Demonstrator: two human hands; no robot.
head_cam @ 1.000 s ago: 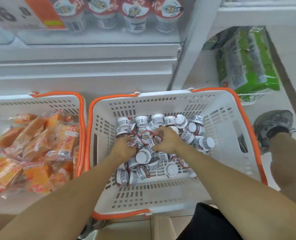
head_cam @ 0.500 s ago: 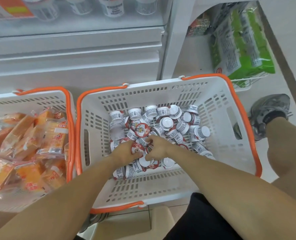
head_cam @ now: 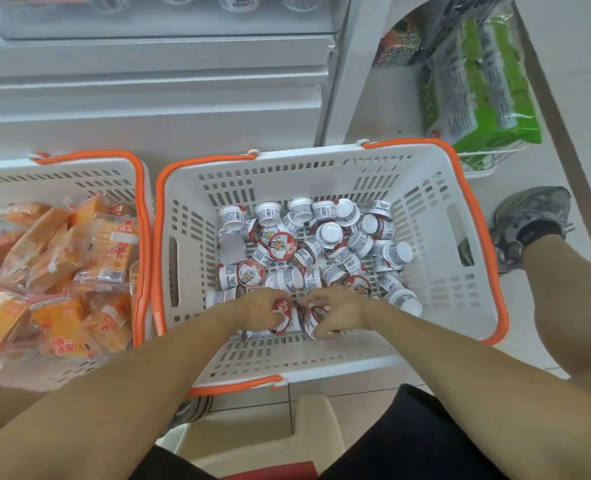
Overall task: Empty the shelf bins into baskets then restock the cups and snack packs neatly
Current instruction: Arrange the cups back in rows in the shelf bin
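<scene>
Both hands are now down at the near edge of the cup pile in the right basket; a second ago they were working mid-pile, so I've pulled a batch toward me. Left hand is curled round one red-lidded cup, maybe two, can't tell how many under the palm. Right hand is curled over the cups next to it, fingertips on a cup's side at the near wall. So both grips are closed on cups, not spread.

Rest of the cups lie loose and jumbled across the basket floor, some lid-up, some on their sides, some bottom-up. Snack packs sit heaped in the left basket, untouched by either hand.

My read: emptying is done for these two product types, and this is the gather step of restocking, collecting a handful to lift to the shelf above. Most of the cups are still in the basket, so restock is at an early stage.

Risk: small slick cups, a multi-cup handful could drop one on the lift.
</scene>
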